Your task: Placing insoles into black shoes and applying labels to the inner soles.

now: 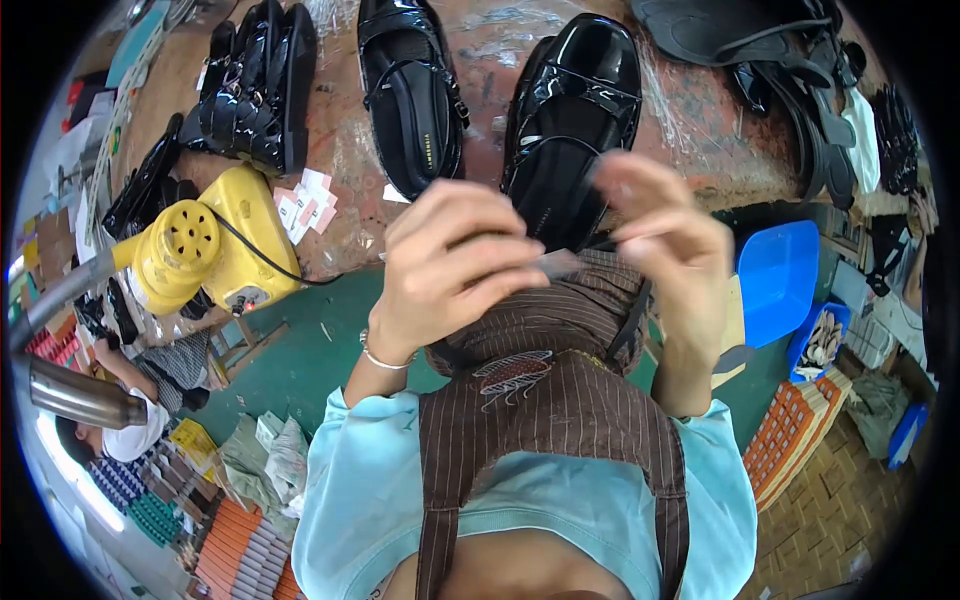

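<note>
My left hand [455, 250] is closed in front of my apron, its fingertips pinching a small, thin greyish piece [560, 263] whose kind I cannot make out. My right hand [675, 225] is raised beside it, smeared by motion, with its fingers bent, so its grip does not show clearly. Beyond my hands, a black patent strap shoe [590, 65] lies with its toe pointing away, partly covered by my right fingers. Its similar neighbour [410, 120] lies to the left, a thin buckled strap across its opening.
Left, a yellow machine [240, 235] with a round vented head stands by small printed labels [312, 203] on the worn bench [340, 215]. More black shoes [255, 85] stand far left; black soles [690, 30] lie far right. A blue bin [778, 280] is right. Another person [130, 425] works at left.
</note>
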A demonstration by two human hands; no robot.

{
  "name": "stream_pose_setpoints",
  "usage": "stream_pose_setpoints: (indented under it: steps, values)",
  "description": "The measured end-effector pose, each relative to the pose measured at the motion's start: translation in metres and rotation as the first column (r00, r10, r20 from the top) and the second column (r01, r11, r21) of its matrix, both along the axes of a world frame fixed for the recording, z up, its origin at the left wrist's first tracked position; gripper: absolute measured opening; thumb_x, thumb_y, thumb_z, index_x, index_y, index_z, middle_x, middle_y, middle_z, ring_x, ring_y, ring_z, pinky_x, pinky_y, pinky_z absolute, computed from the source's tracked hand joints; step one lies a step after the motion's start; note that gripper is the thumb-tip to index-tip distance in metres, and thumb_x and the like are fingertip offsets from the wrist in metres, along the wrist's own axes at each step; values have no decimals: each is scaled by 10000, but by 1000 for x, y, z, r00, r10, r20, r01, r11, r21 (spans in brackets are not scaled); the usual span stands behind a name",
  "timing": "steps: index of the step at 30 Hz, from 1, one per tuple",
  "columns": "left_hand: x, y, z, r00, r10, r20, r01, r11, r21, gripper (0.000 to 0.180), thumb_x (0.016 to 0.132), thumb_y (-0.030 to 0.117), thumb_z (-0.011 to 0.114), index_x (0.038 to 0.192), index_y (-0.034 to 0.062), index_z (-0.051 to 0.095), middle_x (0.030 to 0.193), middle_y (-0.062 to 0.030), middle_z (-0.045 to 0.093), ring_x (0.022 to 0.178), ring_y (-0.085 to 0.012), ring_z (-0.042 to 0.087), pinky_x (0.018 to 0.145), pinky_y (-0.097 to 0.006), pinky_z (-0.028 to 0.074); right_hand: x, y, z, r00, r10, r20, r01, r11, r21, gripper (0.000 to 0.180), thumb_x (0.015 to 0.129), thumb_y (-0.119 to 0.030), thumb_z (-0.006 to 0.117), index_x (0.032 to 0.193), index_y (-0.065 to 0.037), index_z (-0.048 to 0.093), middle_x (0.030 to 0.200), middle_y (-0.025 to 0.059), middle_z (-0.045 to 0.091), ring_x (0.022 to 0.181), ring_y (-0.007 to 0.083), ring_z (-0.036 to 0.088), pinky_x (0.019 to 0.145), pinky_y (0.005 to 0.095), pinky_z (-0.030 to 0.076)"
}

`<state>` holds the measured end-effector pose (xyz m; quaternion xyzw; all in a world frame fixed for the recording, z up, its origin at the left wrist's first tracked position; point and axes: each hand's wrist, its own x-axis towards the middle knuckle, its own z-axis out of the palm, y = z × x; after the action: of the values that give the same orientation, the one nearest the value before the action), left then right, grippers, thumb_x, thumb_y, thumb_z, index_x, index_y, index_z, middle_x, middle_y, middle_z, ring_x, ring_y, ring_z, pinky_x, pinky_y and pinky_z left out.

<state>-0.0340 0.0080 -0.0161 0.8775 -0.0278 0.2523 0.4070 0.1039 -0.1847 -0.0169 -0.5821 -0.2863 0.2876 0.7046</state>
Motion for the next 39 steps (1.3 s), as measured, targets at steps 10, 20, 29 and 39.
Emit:
stream_pose_setpoints:
  steps: [10, 20, 29, 39]
  values:
    - [47, -20, -42, 872, 457, -176, -469, 882, -35, 152, 743, 21, 750, 734, -10, 602, 883, -105, 609, 623, -181, 597, 577, -301, 489, 27, 32, -2, 580, -158, 799, 406, 907, -115, 81, 774, -74, 761, 831, -122, 730, 791, -18, 710, 706, 154, 648, 978, 394, 426]
    - [56, -11, -38, 807, 339, -483, -550, 731, -404, 282, 702, -105, 664, 890, 24, 498, 834, -40, 604, 690, -65, 569, 646, -217, 496, 24, 60, -35, 283, 120, 951, 466, 850, -247, 84, 709, -149, 761, 788, -152, 733, 684, -36, 592, 796, 175, 566, 983, 450, 379]
    - [57, -11, -48, 830, 373, -415, -550, 677, -489, 241, 712, -106, 651, 843, 17, 489, 852, -52, 649, 675, -49, 562, 630, -220, 498, 24, 69, -38, 278, 113, 954, 467, 852, -237, 77, 686, -181, 766, 762, -184, 754, 664, -55, 582, 767, 180, 528, 1009, 455, 353]
    - [55, -9, -49, 830, 365, -422, -548, 680, -487, 225, 733, -92, 699, 824, 2, 515, 867, -44, 648, 670, -54, 578, 631, -220, 506, 27, 69, -36, 281, 159, 947, 439, 856, -274, 92, 685, -188, 769, 776, -190, 766, 673, -64, 583, 776, 170, 517, 1012, 442, 343]
